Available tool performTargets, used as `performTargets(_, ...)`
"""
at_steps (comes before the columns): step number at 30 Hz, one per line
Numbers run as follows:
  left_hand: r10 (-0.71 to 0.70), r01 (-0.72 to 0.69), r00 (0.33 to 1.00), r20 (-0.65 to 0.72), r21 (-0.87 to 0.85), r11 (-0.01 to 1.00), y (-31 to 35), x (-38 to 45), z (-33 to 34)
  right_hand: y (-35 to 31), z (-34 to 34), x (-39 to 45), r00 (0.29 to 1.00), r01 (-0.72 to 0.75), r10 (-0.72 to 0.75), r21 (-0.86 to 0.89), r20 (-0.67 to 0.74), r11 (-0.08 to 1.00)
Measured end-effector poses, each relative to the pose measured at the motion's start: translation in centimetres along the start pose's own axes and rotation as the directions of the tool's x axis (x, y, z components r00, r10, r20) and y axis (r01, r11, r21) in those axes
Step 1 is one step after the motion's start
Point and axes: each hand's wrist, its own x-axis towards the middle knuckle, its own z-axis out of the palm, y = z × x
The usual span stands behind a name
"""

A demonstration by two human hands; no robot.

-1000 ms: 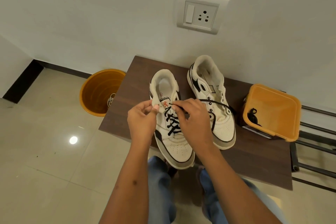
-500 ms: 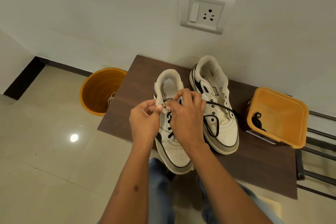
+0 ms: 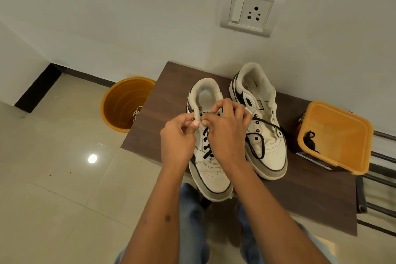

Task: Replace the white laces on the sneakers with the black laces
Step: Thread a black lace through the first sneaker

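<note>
Left hand (image 3: 177,139) and right hand (image 3: 227,133) pinch the near sneaker's (image 3: 211,169) tongue.

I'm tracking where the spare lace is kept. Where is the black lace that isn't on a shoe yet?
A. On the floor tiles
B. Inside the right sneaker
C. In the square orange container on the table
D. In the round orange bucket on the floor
C: a coiled black lace lies inside the square orange container at the table's right end.

White wall (image 3: 128,17), tiled floor (image 3: 53,188)
</note>
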Motion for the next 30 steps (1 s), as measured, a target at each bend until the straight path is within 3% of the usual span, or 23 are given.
performTargets(8, 0.004, -0.003, 0.999, -0.032, 0.020, 1.000, 0.0, 0.1, 0.3, 0.3, -0.3, 0.1, 0.999, -0.009, 0.007, 0.058, 0.043, 0.998)
performTargets(17, -0.087, 0.083, 0.995, -0.047, -0.080, 0.993, 0.1, 0.3, 0.3, -0.5, -0.4, -0.3, 0.999, -0.025, 0.029, -0.124, 0.037, 0.992)
performTargets(30, 0.029, -0.032, 0.998, 0.046, 0.059, 0.998, -0.2, 0.1, 0.2, 0.1, 0.3, -0.3, 1.000, -0.029, 0.030, -0.059, 0.008, 0.998)
